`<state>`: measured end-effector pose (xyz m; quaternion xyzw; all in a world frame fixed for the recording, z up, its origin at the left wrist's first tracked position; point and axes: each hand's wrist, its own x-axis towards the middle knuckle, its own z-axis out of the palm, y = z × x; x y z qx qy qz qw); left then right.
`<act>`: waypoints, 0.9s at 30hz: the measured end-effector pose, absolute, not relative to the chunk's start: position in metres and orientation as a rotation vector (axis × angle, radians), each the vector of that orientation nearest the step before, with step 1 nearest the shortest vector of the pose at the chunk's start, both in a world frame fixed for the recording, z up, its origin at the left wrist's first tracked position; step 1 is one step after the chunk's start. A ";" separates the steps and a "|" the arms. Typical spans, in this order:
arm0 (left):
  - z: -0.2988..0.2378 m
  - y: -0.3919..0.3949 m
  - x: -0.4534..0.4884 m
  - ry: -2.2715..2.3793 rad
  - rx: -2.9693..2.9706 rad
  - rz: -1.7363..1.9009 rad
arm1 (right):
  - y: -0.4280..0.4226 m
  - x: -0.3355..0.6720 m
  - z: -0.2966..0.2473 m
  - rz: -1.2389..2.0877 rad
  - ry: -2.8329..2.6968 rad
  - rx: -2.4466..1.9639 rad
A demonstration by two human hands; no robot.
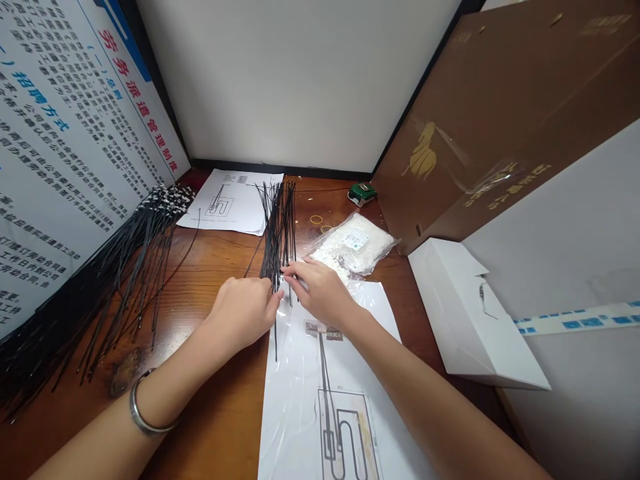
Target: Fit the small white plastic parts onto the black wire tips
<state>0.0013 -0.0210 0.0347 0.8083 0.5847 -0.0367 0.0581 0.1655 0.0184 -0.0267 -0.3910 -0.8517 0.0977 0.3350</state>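
Observation:
A bundle of thin black wires (279,227) lies lengthwise on the wooden table (220,260). My left hand (243,312), with a metal bracelet on its wrist, is closed around the near end of that bundle. My right hand (320,288) pinches the same wire ends from the right, fingers pressed together. Both hands rest over the top edge of a printed diagram sheet (330,393) in a clear sleeve.
A large pile of black wires with white tips (115,273) leans at the left against a printed poster (60,133). A second diagram sheet (233,200), a plastic bag of white parts (355,247), a green device (362,193), a white box (470,320) and a brown carton (500,113) surround the work area.

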 end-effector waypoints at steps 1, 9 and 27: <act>0.034 -0.022 0.003 1.758 2.461 -0.114 | 0.020 0.166 -0.027 0.256 -2.222 -1.013; 0.029 -0.028 0.007 1.685 2.497 -0.211 | 0.023 0.166 -0.031 0.254 -2.224 -0.989; 0.044 -0.010 -0.016 1.446 1.810 0.404 | 0.011 0.152 -0.019 0.882 -1.594 -0.829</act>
